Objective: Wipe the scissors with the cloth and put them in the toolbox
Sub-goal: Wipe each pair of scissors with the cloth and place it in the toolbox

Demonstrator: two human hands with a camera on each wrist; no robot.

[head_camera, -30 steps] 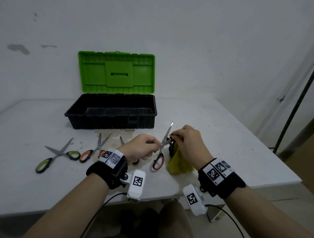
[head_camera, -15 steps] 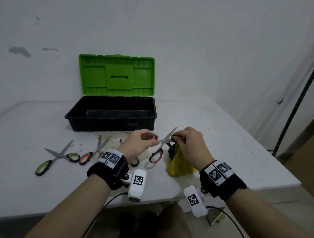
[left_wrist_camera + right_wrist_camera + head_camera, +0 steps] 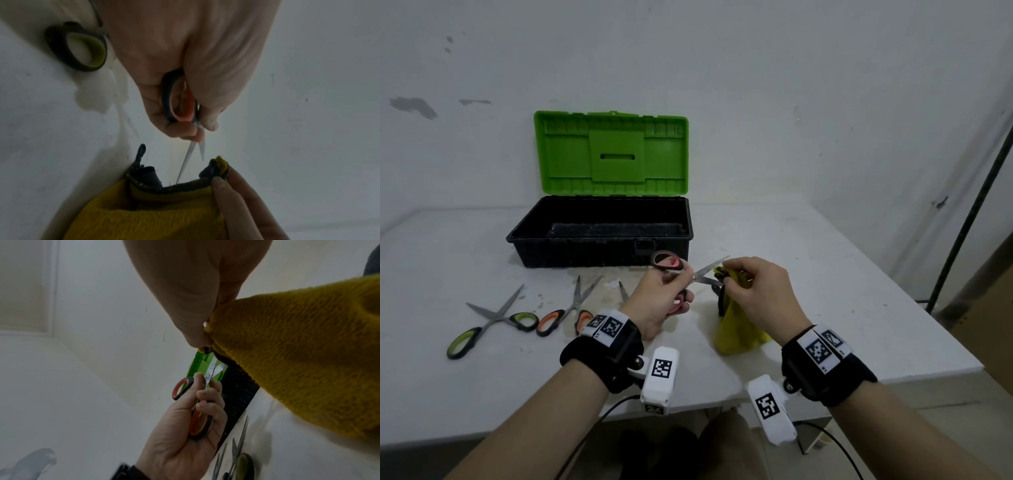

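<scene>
- Your left hand (image 3: pixel 657 301) grips the red-handled scissors (image 3: pixel 681 274) by the handles, blades parted; your right hand (image 3: pixel 760 291) pinches the yellow cloth (image 3: pixel 736 332) beside the blade tips
- The toolbox (image 3: pixel 599 233) stands open behind your hands; two more scissors (image 3: pixel 493 322) lie left on the table (image 3: pixel 825 274)

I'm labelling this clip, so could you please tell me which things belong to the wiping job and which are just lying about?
In the job:
red-handled scissors, in left hand
yellow cloth, in right hand
open toolbox

Lying about:
green-handled scissors
orange-handled scissors
</scene>
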